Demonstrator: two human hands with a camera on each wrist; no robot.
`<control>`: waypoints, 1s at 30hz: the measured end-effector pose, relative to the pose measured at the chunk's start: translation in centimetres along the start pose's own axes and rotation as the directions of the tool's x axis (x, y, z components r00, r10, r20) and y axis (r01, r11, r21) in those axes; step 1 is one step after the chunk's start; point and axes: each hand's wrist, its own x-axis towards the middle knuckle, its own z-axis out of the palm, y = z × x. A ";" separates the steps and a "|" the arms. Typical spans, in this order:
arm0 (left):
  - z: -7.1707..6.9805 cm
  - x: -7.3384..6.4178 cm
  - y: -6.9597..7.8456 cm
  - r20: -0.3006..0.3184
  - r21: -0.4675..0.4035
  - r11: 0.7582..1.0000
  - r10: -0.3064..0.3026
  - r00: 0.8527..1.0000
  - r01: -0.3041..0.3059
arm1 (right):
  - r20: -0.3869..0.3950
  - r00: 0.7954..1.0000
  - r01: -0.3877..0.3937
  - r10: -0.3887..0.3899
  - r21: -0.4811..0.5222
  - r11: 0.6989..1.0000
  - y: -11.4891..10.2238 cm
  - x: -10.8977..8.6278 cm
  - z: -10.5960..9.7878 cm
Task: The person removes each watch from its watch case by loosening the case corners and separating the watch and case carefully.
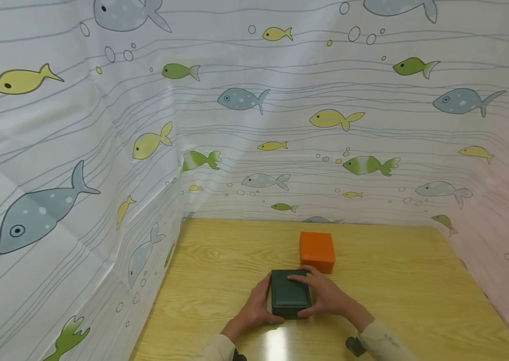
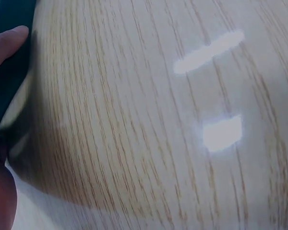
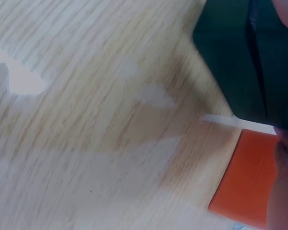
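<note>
A dark green box (image 1: 289, 292) with a lid sits on the wooden table between both hands. My left hand (image 1: 254, 306) holds its left side, the thumb at the near corner. From the right, my right hand (image 1: 326, 295) grips the box, with its thumb at the near right corner and fingers over the top and far edge. In the right wrist view a dark seam runs along the side of the green box (image 3: 225, 62). The left wrist view catches only a strip of the green box (image 2: 9, 81) with a fingertip against it.
Just behind the green box, slightly right, stands an orange box (image 1: 316, 250). The light wooden table (image 1: 218, 250) is enclosed by white sheets (image 1: 245, 145) printed with fish at the back and both sides. Bright reflections lie on the tabletop.
</note>
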 end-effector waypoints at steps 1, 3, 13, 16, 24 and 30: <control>0.0 0.0 0.0 -0.003 0.007 1.000 0.005 1.000 -0.005 | 0.009 1.000 -0.006 0.006 0.007 1.000 0.0 0.0 0.0; 0.0 0.0 0.0 -0.011 0.014 1.000 0.015 1.000 -0.015 | 0.031 0.999 -0.022 0.021 0.021 1.000 0.0 0.1 -0.2; 0.1 0.1 -0.2 -0.022 0.051 0.998 0.049 0.999 -0.048 | 0.126 0.990 -0.074 0.066 0.062 0.995 0.4 0.9 -1.5; 0.1 0.2 -0.2 -0.029 0.057 0.996 0.066 0.997 -0.065 | 0.137 0.987 -0.094 0.082 0.080 0.992 0.6 1.0 -1.7; 0.0 0.0 -0.5 -0.018 0.048 0.998 0.040 0.999 -0.039 | 0.147 0.985 -0.110 0.089 0.142 0.984 0.9 1.5 -2.1; 0.1 0.2 -0.7 -0.047 0.059 0.994 0.093 0.995 -0.090 | 0.151 0.978 -0.174 0.143 0.209 0.962 0.9 1.5 -2.4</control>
